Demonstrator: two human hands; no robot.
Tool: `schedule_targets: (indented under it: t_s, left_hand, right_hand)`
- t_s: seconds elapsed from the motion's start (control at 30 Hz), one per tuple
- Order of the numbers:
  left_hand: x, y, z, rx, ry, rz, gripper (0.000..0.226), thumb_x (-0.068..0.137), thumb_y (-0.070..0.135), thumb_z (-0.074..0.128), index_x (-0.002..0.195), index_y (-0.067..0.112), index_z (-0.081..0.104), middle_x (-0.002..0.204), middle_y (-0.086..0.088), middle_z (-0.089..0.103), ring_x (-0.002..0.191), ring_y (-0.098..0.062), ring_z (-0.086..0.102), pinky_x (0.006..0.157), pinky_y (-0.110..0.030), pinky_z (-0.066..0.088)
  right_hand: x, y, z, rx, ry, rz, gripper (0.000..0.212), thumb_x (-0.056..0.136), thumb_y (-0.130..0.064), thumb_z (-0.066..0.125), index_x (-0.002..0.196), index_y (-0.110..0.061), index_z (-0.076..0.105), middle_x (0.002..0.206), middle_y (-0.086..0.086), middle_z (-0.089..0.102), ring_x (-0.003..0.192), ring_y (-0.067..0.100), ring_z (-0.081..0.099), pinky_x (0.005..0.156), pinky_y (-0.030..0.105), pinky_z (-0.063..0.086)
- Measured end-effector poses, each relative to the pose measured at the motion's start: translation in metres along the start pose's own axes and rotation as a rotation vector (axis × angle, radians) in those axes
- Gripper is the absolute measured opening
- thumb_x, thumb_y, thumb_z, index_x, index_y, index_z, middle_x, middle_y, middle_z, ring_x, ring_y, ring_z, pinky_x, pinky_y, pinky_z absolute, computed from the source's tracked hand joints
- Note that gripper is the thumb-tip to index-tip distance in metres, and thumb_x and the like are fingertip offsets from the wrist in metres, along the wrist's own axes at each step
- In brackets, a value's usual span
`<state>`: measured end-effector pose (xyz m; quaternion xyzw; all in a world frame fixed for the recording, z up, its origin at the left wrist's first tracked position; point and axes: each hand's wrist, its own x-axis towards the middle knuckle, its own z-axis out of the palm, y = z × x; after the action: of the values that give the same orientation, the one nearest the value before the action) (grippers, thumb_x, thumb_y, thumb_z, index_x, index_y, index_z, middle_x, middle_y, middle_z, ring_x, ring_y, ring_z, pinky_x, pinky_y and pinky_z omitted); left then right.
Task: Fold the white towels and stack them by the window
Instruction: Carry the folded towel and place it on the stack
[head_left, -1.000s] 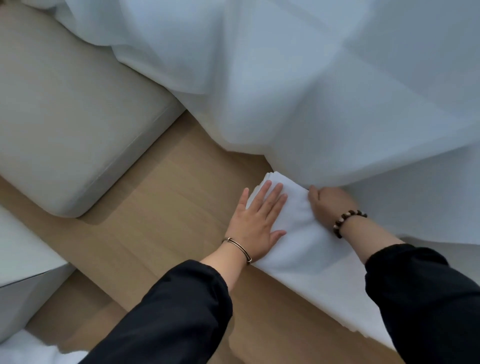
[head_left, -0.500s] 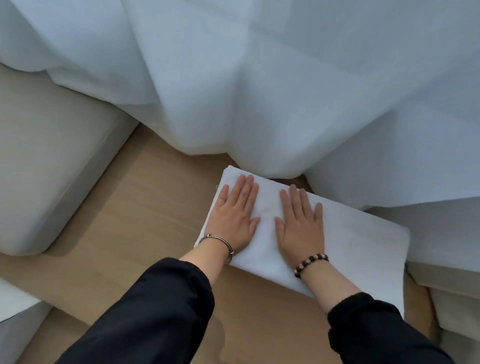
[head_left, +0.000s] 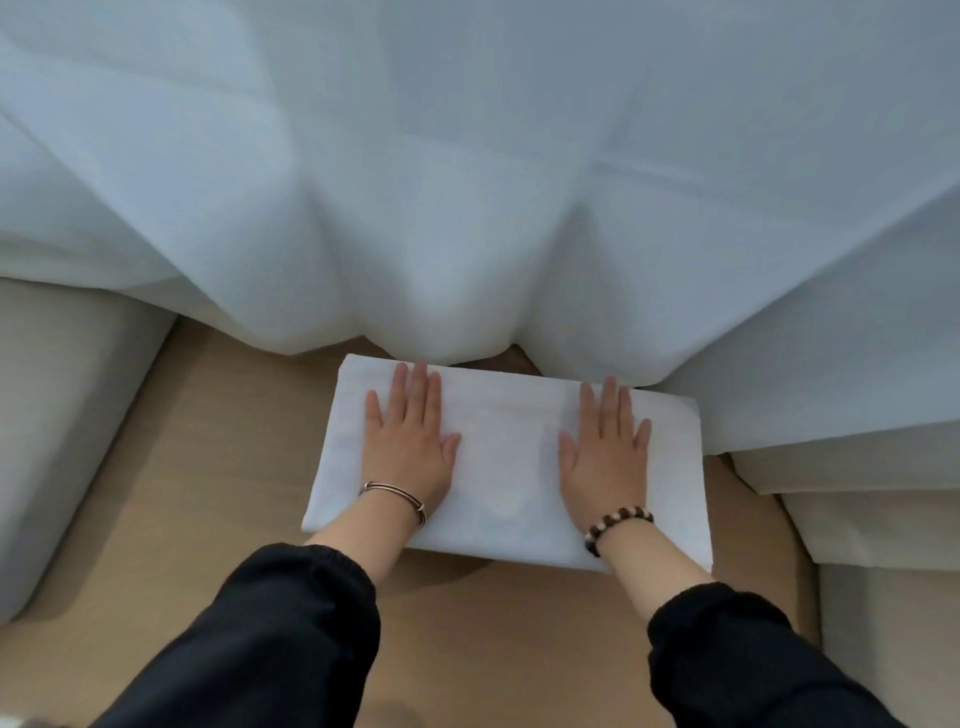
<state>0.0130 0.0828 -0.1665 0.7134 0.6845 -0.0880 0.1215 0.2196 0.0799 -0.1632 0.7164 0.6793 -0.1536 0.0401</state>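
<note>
We press the folded white towel flat below the sheer curtain, left hand and right hand both open-palmed; next, presumably, release.

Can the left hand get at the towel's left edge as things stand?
Probably yes. The left hand lies flat on the folded white towel, beside that edge; only bare wooden surface lies past it, and the beige cushion stands apart.

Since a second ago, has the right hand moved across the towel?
Yes. The right hand slid rightward along the folded towel, away from the left hand, toward the towel's right end, and lies flat.
</note>
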Motion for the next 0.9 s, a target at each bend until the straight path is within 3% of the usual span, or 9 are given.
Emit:
schedule_targets:
  t_s: [0.07,0.17,0.23,0.33,0.43,0.5,0.7,0.83,0.9]
  left_hand:
    - [-0.003,0.017,0.004,-0.007,0.009,0.161,0.059,0.092,0.046,0.004,0.142,0.023,-0.019,0.153,-0.004,-0.023,0.143,-0.024,-0.022,0.112,-0.052,-0.009]
    - [-0.005,0.022,0.011,0.002,0.017,0.211,0.062,0.088,0.046,0.026,0.146,0.023,0.029,0.155,-0.007,0.023,0.141,-0.028,0.018,0.107,-0.059,0.016]
    - [-0.004,0.019,0.009,0.02,-0.001,0.223,0.061,0.087,0.047,0.033,0.142,0.022,0.039,0.151,-0.007,0.035,0.138,-0.027,0.027,0.103,-0.058,0.018]
    - [-0.003,0.017,0.009,0.032,-0.01,0.198,0.062,0.088,0.05,0.026,0.145,0.025,0.028,0.154,-0.003,0.023,0.14,-0.025,0.021,0.105,-0.058,0.013]
    - [-0.004,0.018,0.012,0.056,-0.022,0.162,0.062,0.086,0.054,-0.003,0.144,0.034,-0.011,0.153,0.003,-0.02,0.146,-0.022,-0.011,0.109,-0.056,-0.006]
    - [-0.007,0.02,0.006,0.073,-0.046,0.135,0.057,0.091,0.052,-0.005,0.14,0.032,-0.027,0.147,0.003,-0.036,0.143,-0.024,-0.024,0.111,-0.056,-0.011]
    - [-0.028,0.023,-0.02,0.094,-0.098,0.246,0.062,0.101,0.043,0.016,0.146,0.028,-0.024,0.142,0.0,-0.041,0.141,-0.026,-0.028,0.113,-0.053,-0.011]
    - [-0.042,-0.002,-0.005,0.121,-0.192,0.241,0.062,0.099,0.051,0.014,0.135,0.031,-0.032,0.14,0.005,-0.042,0.142,-0.023,-0.028,0.113,-0.055,-0.007]
    - [-0.044,-0.029,0.004,0.151,-0.172,0.253,0.058,0.093,0.057,0.001,0.137,0.034,-0.029,0.145,0.008,-0.037,0.14,-0.019,-0.03,0.112,-0.054,-0.007]
  right_hand:
    - [-0.009,-0.012,0.005,-0.015,-0.068,-0.12,0.077,0.078,-0.05,-0.013,0.151,-0.025,-0.01,0.154,-0.003,-0.025,0.145,0.018,-0.019,0.113,0.04,-0.015]
    - [-0.011,-0.005,0.016,-0.057,-0.09,-0.144,0.072,0.075,-0.05,-0.015,0.145,-0.031,-0.023,0.145,-0.008,-0.036,0.138,0.01,-0.031,0.111,0.041,-0.019]
    - [-0.01,0.004,0.018,-0.049,-0.088,-0.143,0.066,0.077,-0.051,-0.013,0.14,-0.035,-0.027,0.146,-0.009,-0.036,0.137,0.009,-0.032,0.109,0.041,-0.022]
    - [-0.012,0.015,0.018,-0.031,-0.086,-0.098,0.065,0.077,-0.052,-0.014,0.139,-0.035,-0.027,0.146,-0.01,-0.036,0.135,0.007,-0.032,0.112,0.041,-0.018]
    - [-0.019,0.027,0.016,-0.04,-0.091,-0.01,0.069,0.076,-0.051,-0.017,0.142,-0.031,-0.026,0.148,-0.008,-0.033,0.139,0.009,-0.027,0.115,0.045,-0.012]
    - [-0.023,0.028,0.011,-0.057,-0.103,0.045,0.068,0.081,-0.05,-0.013,0.144,-0.028,-0.023,0.154,-0.004,-0.028,0.144,0.014,-0.02,0.116,0.046,-0.01]
    - [-0.033,-0.009,-0.012,-0.076,-0.11,-0.042,0.063,0.102,-0.032,0.023,0.15,-0.022,-0.016,0.156,0.002,-0.025,0.145,0.02,-0.018,0.115,0.042,-0.012]
    - [-0.045,-0.01,0.0,-0.17,-0.256,-0.322,0.062,0.1,-0.044,0.015,0.148,-0.027,-0.02,0.145,-0.004,-0.036,0.144,0.018,-0.021,0.114,0.041,-0.012]
    - [-0.043,0.013,0.006,-0.221,-0.282,-0.266,0.065,0.088,-0.057,-0.005,0.141,-0.03,-0.03,0.144,-0.006,-0.039,0.143,0.016,-0.024,0.115,0.043,-0.01]
